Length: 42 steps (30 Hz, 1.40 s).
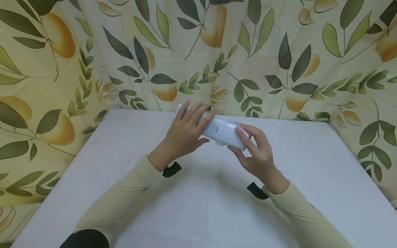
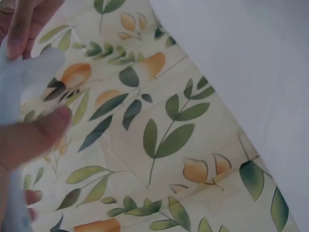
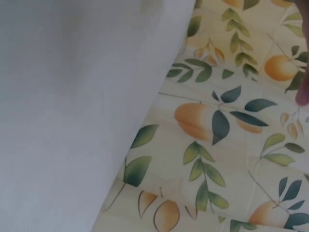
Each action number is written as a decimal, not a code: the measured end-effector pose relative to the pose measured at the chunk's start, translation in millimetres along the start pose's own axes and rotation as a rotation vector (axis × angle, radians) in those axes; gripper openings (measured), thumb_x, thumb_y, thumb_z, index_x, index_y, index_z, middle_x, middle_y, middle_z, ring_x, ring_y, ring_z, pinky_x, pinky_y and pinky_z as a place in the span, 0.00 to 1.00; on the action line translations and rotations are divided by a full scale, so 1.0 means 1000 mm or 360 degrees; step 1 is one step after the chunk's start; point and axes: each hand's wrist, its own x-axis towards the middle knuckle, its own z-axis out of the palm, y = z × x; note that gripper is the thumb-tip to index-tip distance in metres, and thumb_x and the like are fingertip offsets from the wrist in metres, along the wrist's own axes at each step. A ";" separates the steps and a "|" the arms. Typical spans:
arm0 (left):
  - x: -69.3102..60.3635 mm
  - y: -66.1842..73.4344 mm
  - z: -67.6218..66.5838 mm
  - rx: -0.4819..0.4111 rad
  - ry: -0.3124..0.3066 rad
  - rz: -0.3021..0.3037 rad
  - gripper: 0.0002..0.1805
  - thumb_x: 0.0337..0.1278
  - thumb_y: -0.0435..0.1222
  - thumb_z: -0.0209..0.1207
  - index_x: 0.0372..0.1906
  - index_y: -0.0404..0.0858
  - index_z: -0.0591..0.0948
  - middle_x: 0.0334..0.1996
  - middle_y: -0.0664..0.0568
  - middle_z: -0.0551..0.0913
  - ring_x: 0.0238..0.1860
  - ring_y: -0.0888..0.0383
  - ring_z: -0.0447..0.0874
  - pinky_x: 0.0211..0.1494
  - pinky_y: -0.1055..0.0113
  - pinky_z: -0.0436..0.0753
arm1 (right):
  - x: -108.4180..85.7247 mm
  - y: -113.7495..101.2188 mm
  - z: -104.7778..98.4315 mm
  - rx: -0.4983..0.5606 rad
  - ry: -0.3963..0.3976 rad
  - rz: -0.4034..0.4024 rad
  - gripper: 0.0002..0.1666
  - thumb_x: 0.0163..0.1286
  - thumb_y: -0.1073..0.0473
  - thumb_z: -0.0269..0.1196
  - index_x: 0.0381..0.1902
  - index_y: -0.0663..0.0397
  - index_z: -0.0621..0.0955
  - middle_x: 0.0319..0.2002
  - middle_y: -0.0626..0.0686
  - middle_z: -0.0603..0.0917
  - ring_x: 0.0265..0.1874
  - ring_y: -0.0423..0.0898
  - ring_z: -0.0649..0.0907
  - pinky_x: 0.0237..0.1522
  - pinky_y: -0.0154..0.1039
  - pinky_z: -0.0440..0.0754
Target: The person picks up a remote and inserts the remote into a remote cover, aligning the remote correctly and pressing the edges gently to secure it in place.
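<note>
A long white plastic device [image 1: 222, 131], rounded at its right end and with a small dark slot on its face, is tilted down to the right above the far part of the table. My left hand [image 1: 186, 132] holds its left part, the fingers laid across it and the thumb on the near side. At the right end my right hand [image 1: 257, 151] pinches it between thumb and fingers. In the left wrist view, part of the white device [image 2: 12, 92] shows at the left edge behind my left thumb [image 2: 36, 135]. Only a sliver of hand enters the right wrist view.
Beneath both hands spreads a white-covered table [image 1: 192, 206]. A curtain [image 1: 198, 79] patterned with leaves and orange fruit hangs along the table's back and sides. Black straps [image 1: 171, 169] show at both wrists, and a dark rounded shape [image 1: 85, 239] sits at the lower left.
</note>
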 end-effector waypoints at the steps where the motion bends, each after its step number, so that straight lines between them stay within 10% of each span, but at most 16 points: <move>1: 0.000 -0.001 0.000 0.0018 -0.0041 -0.0007 0.38 0.37 0.49 0.72 0.58 0.42 0.73 0.52 0.46 0.78 0.55 0.50 0.74 0.64 0.53 0.67 | 0.000 -0.001 0.000 0.0011 -0.0004 -0.0011 0.23 0.64 0.51 0.62 0.48 0.64 0.80 0.44 0.66 0.79 0.44 0.59 0.79 0.59 0.27 0.71; 11: -0.011 0.003 0.002 -0.0094 -0.0242 -0.0014 0.33 0.44 0.50 0.69 0.57 0.40 0.75 0.49 0.47 0.79 0.51 0.50 0.77 0.59 0.57 0.73 | -0.005 0.003 -0.013 -0.0060 -0.0240 -0.0088 0.24 0.67 0.49 0.57 0.49 0.66 0.77 0.47 0.65 0.78 0.46 0.58 0.79 0.63 0.31 0.69; 20: -0.018 0.007 0.004 -0.0402 -0.0321 -0.0315 0.34 0.49 0.47 0.66 0.59 0.37 0.69 0.51 0.43 0.75 0.54 0.47 0.72 0.59 0.54 0.70 | -0.001 0.002 -0.005 -0.0145 0.0506 -0.0347 0.12 0.64 0.54 0.62 0.31 0.56 0.74 0.33 0.57 0.71 0.36 0.50 0.69 0.48 0.35 0.69; 33: -0.018 0.019 0.000 -0.0792 -0.0546 -0.0457 0.33 0.56 0.46 0.62 0.62 0.37 0.66 0.51 0.45 0.73 0.53 0.49 0.71 0.58 0.54 0.70 | 0.008 0.006 0.005 -0.0253 0.0615 -0.0640 0.09 0.64 0.60 0.61 0.24 0.54 0.79 0.25 0.54 0.67 0.28 0.48 0.64 0.36 0.41 0.61; 42: -0.027 0.019 0.003 -0.0674 -0.0577 -0.0625 0.32 0.56 0.48 0.61 0.60 0.35 0.68 0.49 0.43 0.75 0.47 0.50 0.74 0.49 0.55 0.74 | 0.008 0.016 -0.008 -0.0193 0.0164 -0.0823 0.11 0.66 0.65 0.59 0.23 0.61 0.79 0.29 0.53 0.80 0.27 0.47 0.72 0.26 0.37 0.68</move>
